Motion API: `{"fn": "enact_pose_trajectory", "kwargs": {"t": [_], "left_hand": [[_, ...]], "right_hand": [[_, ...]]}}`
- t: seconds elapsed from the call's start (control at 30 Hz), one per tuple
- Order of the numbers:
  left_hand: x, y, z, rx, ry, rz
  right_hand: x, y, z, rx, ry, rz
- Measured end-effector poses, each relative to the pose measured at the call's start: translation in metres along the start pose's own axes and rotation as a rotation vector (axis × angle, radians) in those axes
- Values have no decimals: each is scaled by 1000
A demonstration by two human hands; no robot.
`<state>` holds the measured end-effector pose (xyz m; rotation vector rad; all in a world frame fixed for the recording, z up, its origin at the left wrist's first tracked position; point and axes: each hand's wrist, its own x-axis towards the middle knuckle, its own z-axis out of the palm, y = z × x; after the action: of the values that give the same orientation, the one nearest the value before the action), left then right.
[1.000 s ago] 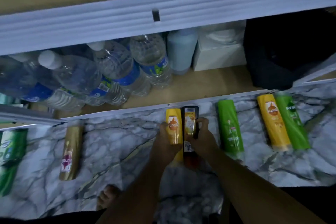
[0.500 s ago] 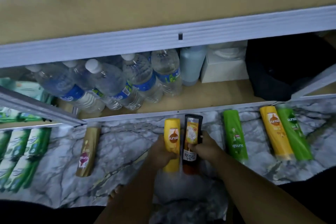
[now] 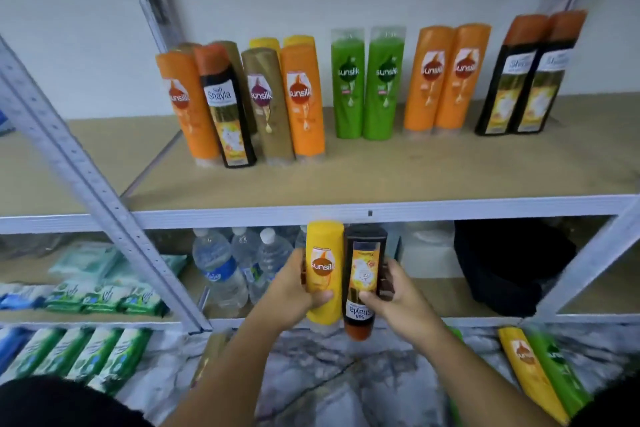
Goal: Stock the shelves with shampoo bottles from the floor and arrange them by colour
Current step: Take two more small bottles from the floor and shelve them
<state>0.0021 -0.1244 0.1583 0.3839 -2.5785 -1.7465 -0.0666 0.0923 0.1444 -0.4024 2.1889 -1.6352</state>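
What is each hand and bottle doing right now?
left hand: grips the yellow bottle.
right hand: grips the black bottle.
yellow bottle: held up, label upright.
black bottle: held up, label upside down.
green shelf bottles: standing upright.
floor bottles: lying flat.

Centre, towards 6 o'clock: yellow Sunsilk bottle (image 3: pixel 323 274), yellow body, red-brown roundel, white lettering. At its 3 o'clock: black Safi Shayla bottle (image 3: pixel 363 281), black body, orange cap, yellow-orange label.
Upper shelf, 12 o'clock: green Sunsilk pair (image 3: pixel 367 83). 1 o'clock: orange Sunsilk pair (image 3: pixel 446 76). 2 o'clock: black pair (image 3: pixel 526 80), orange caps. 11 o'clock: mixed cluster (image 3: pixel 266 100), orange, black, gold, yellow.
Shelf board (image 3: pixel 381 177): tan. Frame (image 3: pixel 242 217): white.
Floor (image 3: pixel 322 381), 6 o'clock: white marble pattern, grey veins.
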Motion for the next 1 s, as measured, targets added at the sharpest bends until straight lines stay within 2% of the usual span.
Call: {"fn": "enact_pose_trajectory", "kwargs": {"t": [0.23,0.43,0.63,0.9,1.0], "left_hand": [[-13,115,-35,-129,123,266],[15,194,-43,-95,218,431],[70,213,-25,-33,283,419],[114,197,-10,72,373,389],[119,186,-8,56,425,407]], "right_hand": [[-1,-120,-51,-71,61,-362],[26,-187,-85,-29,180,-508],[76,-188,-101,42,255,-499],[120,-177,-107,35,192,-455],[126,-179,-108,-50,139,-445]]}}
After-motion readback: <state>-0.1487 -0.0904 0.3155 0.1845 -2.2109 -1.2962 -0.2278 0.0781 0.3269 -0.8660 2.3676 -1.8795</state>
